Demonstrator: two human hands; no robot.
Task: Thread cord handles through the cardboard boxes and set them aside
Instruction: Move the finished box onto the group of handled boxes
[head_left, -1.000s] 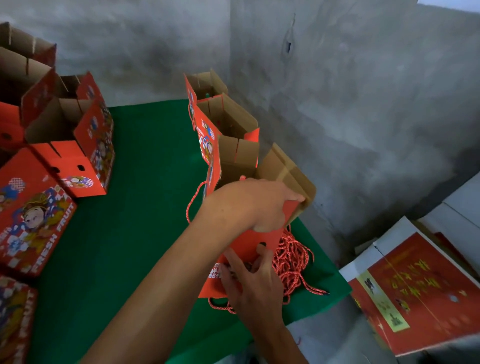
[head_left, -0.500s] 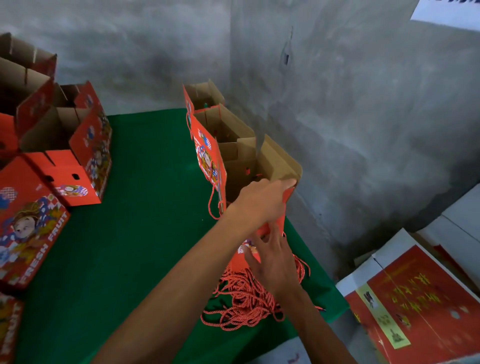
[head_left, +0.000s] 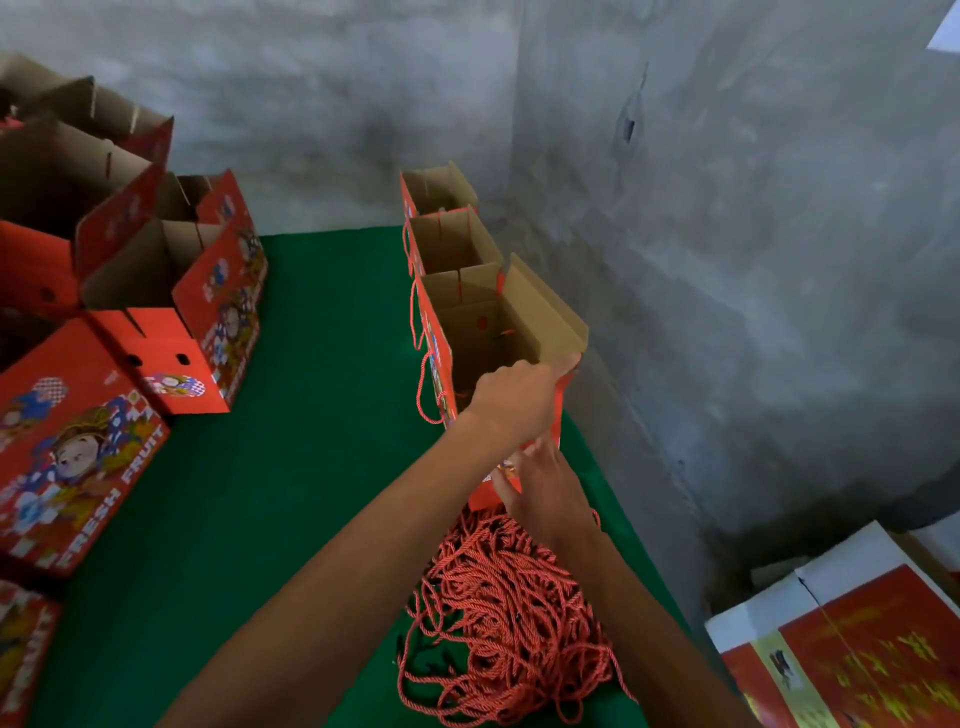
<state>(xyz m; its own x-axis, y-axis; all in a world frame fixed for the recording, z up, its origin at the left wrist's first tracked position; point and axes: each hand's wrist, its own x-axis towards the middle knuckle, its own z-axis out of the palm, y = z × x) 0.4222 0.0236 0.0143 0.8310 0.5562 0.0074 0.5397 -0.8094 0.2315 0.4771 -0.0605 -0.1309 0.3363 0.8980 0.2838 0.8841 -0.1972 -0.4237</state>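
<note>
A: Quick one. Where's the box being worked?
B: Nearest box, upright on the green mat, front of a row of 3 along the concrete wall. Top flaps open, brown inside showing.
A: L hand?
B: Left hand is on the near top edge of that box, fingers closed round the red flap at the corner w/ thumb side up. Firm pinch, has the cardboard.
A: R hand?
B: Right hand lower, against the box's near red face, fingers pointing up toward the flap. Touching the panel; can't tell if it's pinching anything, fingertips partly hidden behind the L wrist.
A: Cord?
B: Red cord loop hangs off the box's left side. Pile of loose red cords on the mat just below the R hand, near the table's front edge.
A: Other 2 in the row?
B: Middle box and far box, both open, touching in line behind the first.
A: Rest?
B: Stack of open red boxes at left, well apart. One lying flat w/ FRESH FRUIT print. Flat red printed cartons bottom right, off the mat.
</note>
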